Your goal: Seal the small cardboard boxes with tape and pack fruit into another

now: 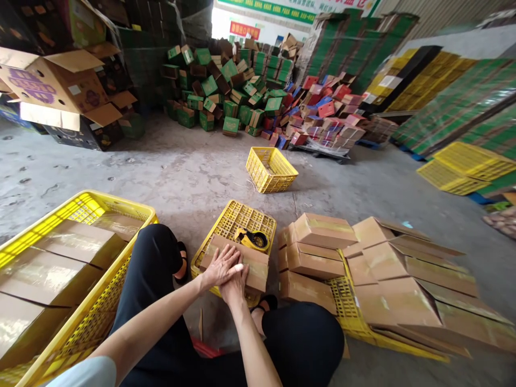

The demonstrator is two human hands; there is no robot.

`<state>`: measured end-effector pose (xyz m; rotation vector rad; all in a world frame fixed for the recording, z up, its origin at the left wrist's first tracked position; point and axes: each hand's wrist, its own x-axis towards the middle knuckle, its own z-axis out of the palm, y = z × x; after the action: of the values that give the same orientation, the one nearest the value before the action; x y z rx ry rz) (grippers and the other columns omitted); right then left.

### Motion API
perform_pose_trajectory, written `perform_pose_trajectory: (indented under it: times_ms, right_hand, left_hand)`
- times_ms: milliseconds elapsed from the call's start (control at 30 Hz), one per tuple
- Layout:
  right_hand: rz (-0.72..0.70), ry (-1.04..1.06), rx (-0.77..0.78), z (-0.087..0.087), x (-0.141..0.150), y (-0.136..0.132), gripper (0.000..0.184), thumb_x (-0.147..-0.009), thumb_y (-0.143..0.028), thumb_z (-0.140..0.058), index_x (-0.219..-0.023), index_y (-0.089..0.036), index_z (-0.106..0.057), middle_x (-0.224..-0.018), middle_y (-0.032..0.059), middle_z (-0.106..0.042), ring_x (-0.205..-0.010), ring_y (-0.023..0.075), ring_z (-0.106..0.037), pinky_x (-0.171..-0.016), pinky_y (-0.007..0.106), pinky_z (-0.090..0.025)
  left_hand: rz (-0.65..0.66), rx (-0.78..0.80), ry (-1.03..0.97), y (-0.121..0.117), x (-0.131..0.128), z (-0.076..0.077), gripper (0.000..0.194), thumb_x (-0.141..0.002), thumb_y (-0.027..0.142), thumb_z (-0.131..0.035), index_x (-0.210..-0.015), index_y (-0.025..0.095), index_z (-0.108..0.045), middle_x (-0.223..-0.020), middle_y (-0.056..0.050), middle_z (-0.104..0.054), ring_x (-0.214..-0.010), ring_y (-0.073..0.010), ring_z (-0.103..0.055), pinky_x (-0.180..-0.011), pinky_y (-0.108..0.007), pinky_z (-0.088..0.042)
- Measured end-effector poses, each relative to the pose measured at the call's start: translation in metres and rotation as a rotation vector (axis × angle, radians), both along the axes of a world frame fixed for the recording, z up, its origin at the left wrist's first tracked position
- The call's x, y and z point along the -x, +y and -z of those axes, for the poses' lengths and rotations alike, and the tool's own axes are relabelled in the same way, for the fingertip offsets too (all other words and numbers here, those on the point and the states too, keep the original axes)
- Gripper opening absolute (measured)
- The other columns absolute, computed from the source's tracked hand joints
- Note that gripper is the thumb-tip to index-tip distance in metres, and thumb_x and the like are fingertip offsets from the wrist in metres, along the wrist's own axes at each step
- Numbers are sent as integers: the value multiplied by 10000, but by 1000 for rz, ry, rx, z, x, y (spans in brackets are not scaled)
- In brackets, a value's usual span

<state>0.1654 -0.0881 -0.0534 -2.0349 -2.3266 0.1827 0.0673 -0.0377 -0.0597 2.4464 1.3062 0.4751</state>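
Closest to me on the person's left, a long yellow crate (102, 282) holds a row of brown cartons (52, 266), shiny tape across their tops. Between the knees, the left hand (221, 266) lies flat, fingers spread, over the right hand (235, 287); I cannot tell how the covered right fingers are set. Both press upon a brown carton (257, 269), which sits on a yellow lattice crate (242, 215). A yellow tape dispenser (253, 239) rests just beyond that carton. To the right, more cartons (387, 263) crowd another yellow crate (344, 301); which are inside it I cannot say. Farther out on the floor stands an open yellow crate (264, 180) with something pale in it, too small to make out. Beyond, at left, a printed box (66, 80) gapes, flaps out, while green boxes (229, 91) and red boxes (324, 107) lie heaped.
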Motion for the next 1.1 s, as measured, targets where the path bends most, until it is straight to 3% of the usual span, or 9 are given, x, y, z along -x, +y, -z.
perform_pose_trajectory:
  times_ms: [233, 400, 467, 600, 700, 800, 867, 933, 1100]
  right_hand:
    - [55, -10, 6, -9, -26, -2, 629, -1073, -464, -357, -1668, -306, -227, -1732, 85, -266, -1611, 323, -175, -1249, 656, -169]
    - [422, 40, 38, -16, -91, 2, 695, -1061, -571, -313, -1667, -234, -268, -1752, 114, -175, -1612, 380, -138, -1224, 685, -222]
    - [491, 159, 72, -14, -113, 2, 737, -1049, -600, -301, -1679, -226, -217, -1743, 141, -204, -1599, 364, -213, -1218, 639, -286]
    - [450, 486, 130, -11, -132, 1, 767, -1049, -603, -230, -1696, -220, -83, -1665, 127, -409, -1443, 276, -528, -1140, 416, -464]
    - [489, 430, 133, -15, -122, -1, 751, -1057, -590, -233, -1696, -218, -102, -1652, 135, -430, -1421, 293, -552, -1128, 420, -473]
    - [490, 141, 25, -18, -93, -9, 717, -1067, -549, -287, -1681, -188, -204, -1734, 175, -219, -1575, 370, -284, -1216, 587, -320]
    - [340, 30, -5, -15, -68, -19, 662, -1073, -508, -320, -1674, -242, -235, -1757, 129, -132, -1612, 375, -145, -1233, 669, -207]
    - [184, -14, 23, -8, -45, -27, 633, -1067, -430, -364, -1670, -286, -238, -1755, 112, -141, -1617, 365, -121, -1237, 697, -131]
    - [139, -57, -31, 6, -27, -38, 742, -1001, -328, -473, -1678, -237, -184, -1745, 168, -114, -1611, 413, -99, -1222, 734, -89]
  left_hand:
    - [-14, 19, 6, 9, 25, 7, 648, -1090, 618, -278, -1623, 269, -394, -1683, -114, -365, -1574, -313, -301, -1240, -587, -282]
    - [-147, 4, 64, 15, 63, 7, 693, -1050, 680, -355, -1632, 304, -377, -1728, -106, -249, -1603, -351, -199, -1254, -636, -208]
    - [-193, 59, 60, 18, 74, 11, 710, -1049, 682, -354, -1654, 311, -319, -1742, -113, -197, -1603, -364, -191, -1236, -645, -244]
    - [-173, 116, -24, 22, 78, 21, 748, -1069, 667, -292, -1686, 252, -207, -1747, -169, -130, -1577, -360, -280, -1183, -552, -392]
    - [-178, 9, -8, 18, 72, 21, 774, -1062, 681, -277, -1671, 202, -275, -1725, -208, -200, -1568, -386, -290, -1171, -548, -409]
    - [-151, -153, 41, 1, 59, 16, 789, -1045, 703, -303, -1652, 200, -335, -1718, -197, -233, -1589, -399, -217, -1203, -587, -343]
    - [-65, -217, 61, -16, 47, 13, 813, -1028, 727, -321, -1649, 204, -340, -1718, -188, -238, -1593, -384, -211, -1232, -587, -285]
    - [-5, -241, 77, -31, 35, 11, 835, -1005, 758, -327, -1640, 216, -362, -1707, -182, -273, -1584, -389, -240, -1242, -612, -239]
    - [4, -215, 85, -44, 24, 4, 932, -953, 822, -340, -1614, 169, -416, -1680, -208, -323, -1572, -406, -265, -1240, -596, -248]
